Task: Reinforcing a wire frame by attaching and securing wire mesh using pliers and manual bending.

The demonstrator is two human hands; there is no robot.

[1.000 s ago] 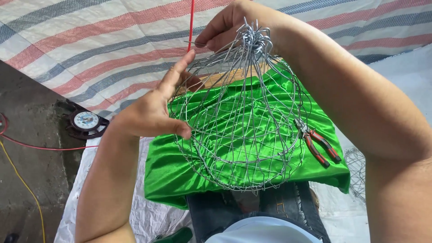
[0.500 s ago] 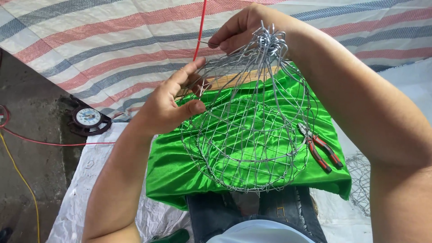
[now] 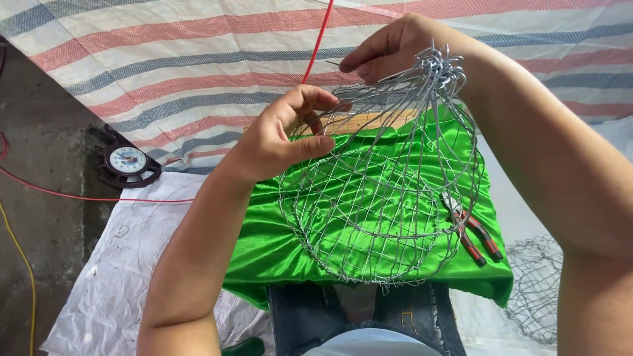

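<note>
A round cage of silver wire mesh (image 3: 382,198) is held up over a bright green cloth (image 3: 277,250) that lies across my lap. My left hand (image 3: 283,135) grips the cage's left ribs, thumb across the wires. My right hand (image 3: 389,49) pinches a thin wire end at the top of the cage, just left of the knot of twisted wires (image 3: 438,66). Red-handled pliers (image 3: 471,231) lie on the cloth at the right, seen through the mesh.
A striped red, blue and white tarp (image 3: 165,59) covers the ground ahead. A small round clock (image 3: 127,160) sits at the left near a red cord (image 3: 66,194). Another wire mesh piece (image 3: 537,283) lies at the right. A yellow cord (image 3: 23,264) runs along the concrete.
My left hand has shifted from flat against the cage to curled around its ribs. The cage has tilted to the right, and my right hand now pinches a wire end.
</note>
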